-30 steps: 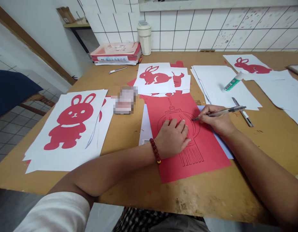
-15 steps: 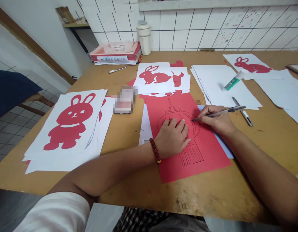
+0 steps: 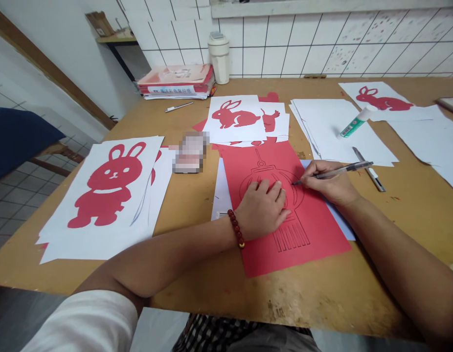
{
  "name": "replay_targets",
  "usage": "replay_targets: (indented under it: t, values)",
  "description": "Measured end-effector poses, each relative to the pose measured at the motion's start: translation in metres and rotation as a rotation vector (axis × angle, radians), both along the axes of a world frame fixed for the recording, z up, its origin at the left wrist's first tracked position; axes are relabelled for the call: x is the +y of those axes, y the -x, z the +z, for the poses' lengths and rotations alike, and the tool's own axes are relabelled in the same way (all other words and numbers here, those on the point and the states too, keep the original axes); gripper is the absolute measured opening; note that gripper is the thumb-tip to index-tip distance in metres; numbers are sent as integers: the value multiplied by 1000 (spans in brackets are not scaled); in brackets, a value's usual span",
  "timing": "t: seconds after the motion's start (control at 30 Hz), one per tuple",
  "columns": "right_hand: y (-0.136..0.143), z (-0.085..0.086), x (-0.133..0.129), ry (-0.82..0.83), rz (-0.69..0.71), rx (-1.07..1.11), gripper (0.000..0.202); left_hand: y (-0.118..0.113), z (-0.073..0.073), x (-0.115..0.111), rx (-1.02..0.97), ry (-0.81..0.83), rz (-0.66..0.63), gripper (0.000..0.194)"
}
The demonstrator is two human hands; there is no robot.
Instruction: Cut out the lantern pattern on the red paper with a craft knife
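Note:
A sheet of red paper (image 3: 318,239) lies at an angle in front of me, bearing a lantern outline with a fringed tassel in dark lines. My left hand (image 3: 263,208) rests flat on it with fingers spread, covering part of the lantern's body; a dark red bead bracelet (image 3: 234,229) circles the wrist. In my right hand (image 3: 331,183) is a pen (image 3: 344,169), its tip at the lantern's right side. White paper (image 3: 340,217) shows from under the red sheet on both sides.
White sheets with a red standing rabbit (image 3: 114,171) lie left, beside a blurred phone-like object (image 3: 191,151). Behind are a rabbit sheet (image 3: 236,117), a glue stick (image 3: 356,123), a utility knife (image 3: 369,170), another pen (image 3: 178,106), a paper stack (image 3: 175,80) and a white cup (image 3: 219,58).
Almost nothing differs. My left hand stays flat on the red sheet, and the pen in my right hand remains at the lantern's right side.

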State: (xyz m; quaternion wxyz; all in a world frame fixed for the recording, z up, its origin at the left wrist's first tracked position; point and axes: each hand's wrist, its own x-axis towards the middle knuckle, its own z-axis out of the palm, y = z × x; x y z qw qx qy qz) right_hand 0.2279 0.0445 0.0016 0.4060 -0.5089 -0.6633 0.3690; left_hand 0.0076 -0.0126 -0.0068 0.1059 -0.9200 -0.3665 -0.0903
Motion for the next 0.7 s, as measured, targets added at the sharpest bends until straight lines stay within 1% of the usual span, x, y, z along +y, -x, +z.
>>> replay_targets:
  t: [0.13,0.4,0.7]
  values:
    - [1,0,-1,0,-2,5,20,0,0,0,-4,7,1,51]
    - [-2,-1,-1,-13,5,-8,15,0,1,0,-4,14,-2,51]
    - [-4,-3,1,-21,38,12,16,0,-1,0,-1,12,1,52]
